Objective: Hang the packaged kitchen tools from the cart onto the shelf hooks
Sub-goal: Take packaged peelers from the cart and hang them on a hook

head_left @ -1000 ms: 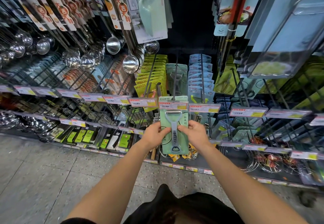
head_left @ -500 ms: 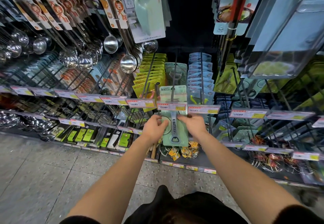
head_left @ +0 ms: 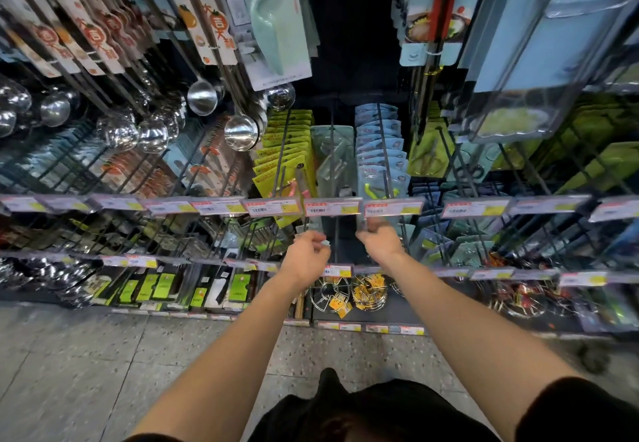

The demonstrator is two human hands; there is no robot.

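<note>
Reaching out over the speckled floor [head_left: 86, 372], both bare forearms stretch toward the front of the shelf. The left hand [head_left: 306, 256] hovers just under the rail of price labels [head_left: 332, 207], its fingers curled inward. A small pale green scrap shows at its fingertips, but I cannot tell whether they pinch it. The right hand [head_left: 380, 243] is close beside it on the other side of the hook [head_left: 332, 116]. Its raised fingers are blurred at the lower edge of the label rail, so their grip cannot be told. Below the hands, wire trivets [head_left: 330, 294] sit on the bottom shelf. Behind the label rail, a pale green packaged tool [head_left: 333, 161] hangs on that hook. It lies between a row of yellow-green packs [head_left: 287, 151] and a row of blue packs [head_left: 380, 144]. Farther up, steel ladles [head_left: 240, 132] dangle from the upper hooks.
</note>
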